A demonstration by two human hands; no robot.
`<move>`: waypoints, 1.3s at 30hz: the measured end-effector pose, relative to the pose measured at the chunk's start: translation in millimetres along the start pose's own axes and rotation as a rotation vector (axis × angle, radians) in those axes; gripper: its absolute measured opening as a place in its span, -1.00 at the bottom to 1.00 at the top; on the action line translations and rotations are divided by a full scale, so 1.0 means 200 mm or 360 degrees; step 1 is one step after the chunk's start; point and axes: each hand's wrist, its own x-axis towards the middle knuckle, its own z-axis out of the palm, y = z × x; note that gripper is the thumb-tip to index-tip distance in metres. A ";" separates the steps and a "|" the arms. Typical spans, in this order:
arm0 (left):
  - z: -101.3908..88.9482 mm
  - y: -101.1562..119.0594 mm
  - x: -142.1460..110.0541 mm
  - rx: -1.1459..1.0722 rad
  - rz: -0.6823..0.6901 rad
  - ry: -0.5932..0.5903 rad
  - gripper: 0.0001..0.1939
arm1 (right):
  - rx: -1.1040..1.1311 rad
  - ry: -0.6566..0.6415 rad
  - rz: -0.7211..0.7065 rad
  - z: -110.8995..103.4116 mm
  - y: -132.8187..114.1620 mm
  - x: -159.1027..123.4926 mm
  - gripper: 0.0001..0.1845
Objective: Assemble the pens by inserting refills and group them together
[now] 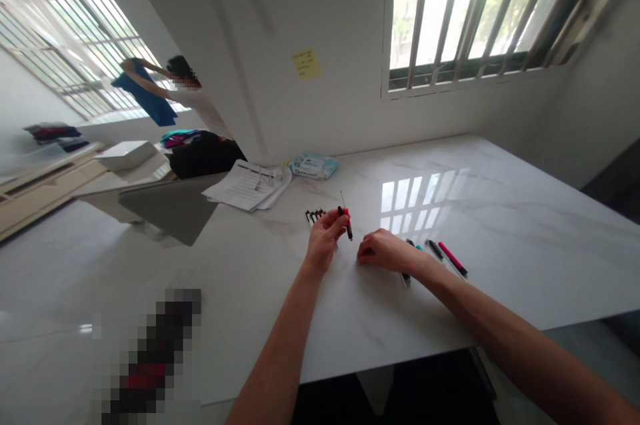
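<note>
My left hand [323, 241] is closed above the white table, with a red and black pen [349, 226] pinched between thumb and fingers. A thin dark refill-like rod [343, 198] sticks up from the same grip. My right hand [383, 250] is closed low over the tabletop to the right. Its fingertips curl under, so I cannot make out what they hold. Behind the left hand lies a row of several pens [314, 215]. Beyond the right forearm are a black pen piece [434, 249] and a red pen barrel [453, 258]. Dark pen parts [405, 279] are partly hidden under that forearm.
Printed papers [245, 186] and a blue wipes packet [314, 166] lie along the back of the marble-patterned table [525, 231]. A grey panel [167, 208] stands to the left. Farther off, a person [203, 108] holds up a blue cloth [147, 95]. A yellow note [306, 63] is on the wall.
</note>
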 end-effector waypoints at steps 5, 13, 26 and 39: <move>-0.01 -0.01 0.01 0.0075 -0.0036 0.0047 -0.62 | -0.0085 0.0049 -0.0032 0.02 -0.01 0.00 -0.82; -0.04 -0.04 0.02 0.0383 0.0089 0.0030 -0.62 | 0.0058 0.0022 -0.0125 0.01 -0.02 -0.01 -0.89; -0.04 -0.07 0.03 0.1020 0.0353 -0.0050 -0.72 | 0.1234 0.1231 0.0394 -0.13 0.15 0.01 -0.67; -0.01 -0.06 0.00 0.1414 0.0554 -0.0163 -0.84 | 0.1459 0.1274 0.0292 -0.16 0.17 0.00 -0.61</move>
